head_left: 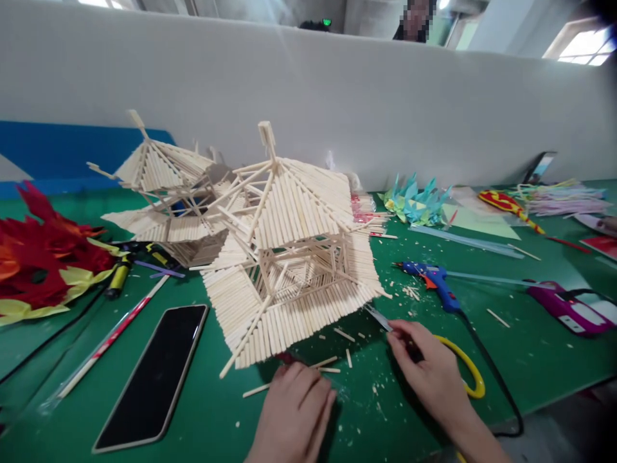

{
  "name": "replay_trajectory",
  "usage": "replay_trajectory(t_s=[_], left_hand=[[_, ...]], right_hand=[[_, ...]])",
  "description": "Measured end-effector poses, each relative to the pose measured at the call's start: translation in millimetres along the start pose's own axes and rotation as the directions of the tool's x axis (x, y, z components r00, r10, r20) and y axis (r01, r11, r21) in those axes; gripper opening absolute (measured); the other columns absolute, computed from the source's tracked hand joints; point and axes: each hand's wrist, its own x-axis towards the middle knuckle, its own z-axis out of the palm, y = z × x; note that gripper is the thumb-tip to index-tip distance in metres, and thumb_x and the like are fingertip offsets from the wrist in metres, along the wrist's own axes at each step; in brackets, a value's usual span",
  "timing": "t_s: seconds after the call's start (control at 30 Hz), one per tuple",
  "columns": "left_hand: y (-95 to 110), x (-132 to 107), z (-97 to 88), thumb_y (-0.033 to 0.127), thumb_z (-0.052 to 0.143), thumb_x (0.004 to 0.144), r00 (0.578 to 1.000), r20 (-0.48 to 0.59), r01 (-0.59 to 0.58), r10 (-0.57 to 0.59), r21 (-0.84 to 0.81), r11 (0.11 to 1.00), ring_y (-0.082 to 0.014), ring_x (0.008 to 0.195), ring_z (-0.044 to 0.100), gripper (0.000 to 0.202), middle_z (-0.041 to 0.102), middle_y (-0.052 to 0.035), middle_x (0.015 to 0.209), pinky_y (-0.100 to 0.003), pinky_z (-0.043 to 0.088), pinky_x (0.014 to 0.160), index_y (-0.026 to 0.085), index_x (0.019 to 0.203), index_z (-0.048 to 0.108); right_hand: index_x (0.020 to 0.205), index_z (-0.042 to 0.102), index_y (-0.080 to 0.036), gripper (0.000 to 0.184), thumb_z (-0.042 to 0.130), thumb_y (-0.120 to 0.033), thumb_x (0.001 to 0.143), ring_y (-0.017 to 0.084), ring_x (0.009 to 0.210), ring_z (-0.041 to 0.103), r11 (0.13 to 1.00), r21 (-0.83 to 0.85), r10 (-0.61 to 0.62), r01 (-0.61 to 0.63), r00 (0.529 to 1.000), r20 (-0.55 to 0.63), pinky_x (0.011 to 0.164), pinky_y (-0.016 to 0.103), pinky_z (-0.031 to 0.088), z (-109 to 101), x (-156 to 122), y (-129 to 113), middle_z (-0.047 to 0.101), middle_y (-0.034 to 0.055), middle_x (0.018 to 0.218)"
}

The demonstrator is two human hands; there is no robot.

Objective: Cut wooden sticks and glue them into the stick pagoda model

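Observation:
A two-tiered pavilion model (308, 212) made of thin wooden sticks stands on the green table. My left hand (296, 408) is closed, knuckles up, just in front of its lower roof edge. Something dark red shows at those fingertips, but what the fingers hold is hidden. On the right, my right hand (427, 366) pinches a pair of scissors by the blade part. The scissors' blade (379, 317) points toward the roof edge, and the yellow handle (475, 373) shows beyond the hand. Short cut sticks (349, 357) and crumbs lie between both hands.
A second stick pavilion (168, 206) stands behind left. A phone (152, 379) and a red paper mask (43, 257) lie left. To the right are a blue glue gun (436, 283) with its cord, a purple device (571, 308) and teal paper craft (417, 200). A white partition (308, 77) rises behind.

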Motion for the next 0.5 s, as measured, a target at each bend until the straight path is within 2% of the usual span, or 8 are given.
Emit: replay_trajectory(t_s=[0.1, 0.2, 0.27, 0.37, 0.5], left_hand=[[-7, -3, 6.1, 0.01, 0.046, 0.077, 0.994, 0.08, 0.075, -0.075, 0.009, 0.997, -0.0233, 0.07, 0.056, 0.015, 0.061, -0.0091, 0.074, -0.043, 0.049, 0.06, 0.013, 0.085, 0.058], [-8, -5, 7.1, 0.01, 0.045, 0.078, 0.987, 0.125, 0.098, -0.098, 0.003, 0.995, -0.0236, 0.071, 0.056, 0.016, 0.061, -0.0087, 0.075, -0.044, 0.049, 0.062, 0.014, 0.086, 0.058], [-7, -6, 6.2, 0.01, 0.045, 0.078, 0.984, 0.141, 0.113, -0.112, -0.002, 0.994, -0.0241, 0.074, 0.056, 0.017, 0.061, -0.0089, 0.079, -0.044, 0.049, 0.064, 0.015, 0.089, 0.058], [-6, -6, 4.8, 0.01, 0.046, 0.078, 0.983, 0.136, 0.128, -0.124, -0.018, 0.992, -0.0251, 0.077, 0.056, 0.018, 0.062, -0.0096, 0.082, -0.045, 0.048, 0.066, 0.015, 0.091, 0.058], [-6, -7, 7.3, 0.012, 0.048, 0.076, 0.988, 0.103, 0.12, -0.112, -0.07, 0.99, -0.0229, 0.072, 0.057, 0.017, 0.063, -0.0088, 0.078, -0.04, 0.048, 0.063, 0.016, 0.088, 0.059]], right_hand=[[0.096, 0.056, -0.02, 0.018, 0.046, -0.023, 0.081, 0.015, 0.08, 0.06, 0.996, -0.057, -0.061, 0.071, 0.987, 0.15, 0.073, 0.027, 0.047, 13, 4, -1, 0.065, 0.0037, 0.089], [0.099, 0.057, -0.019, 0.023, 0.044, -0.017, 0.08, 0.017, 0.087, 0.059, 0.982, -0.131, -0.087, 0.133, 0.947, 0.309, 0.078, 0.029, 0.045, 21, 15, -9, 0.065, 0.0056, 0.093], [0.097, 0.058, -0.017, 0.025, 0.044, -0.012, 0.078, 0.02, 0.082, 0.061, 0.969, -0.198, -0.059, 0.148, 0.915, 0.4, 0.072, 0.03, 0.047, 23, 24, -17, 0.066, 0.0079, 0.087], [0.084, 0.062, -0.015, 0.022, 0.042, -0.008, 0.076, 0.022, 0.068, 0.063, 0.944, -0.29, 0.005, 0.16, 0.868, 0.496, 0.058, 0.029, 0.046, 25, 35, -28, 0.066, 0.0101, 0.076], [0.076, 0.061, -0.014, 0.025, 0.039, -0.002, 0.073, 0.02, 0.066, 0.063, 0.928, -0.336, 0.047, 0.164, 0.84, 0.541, 0.056, 0.026, 0.043, 29, 38, -32, 0.065, 0.0112, 0.077]])
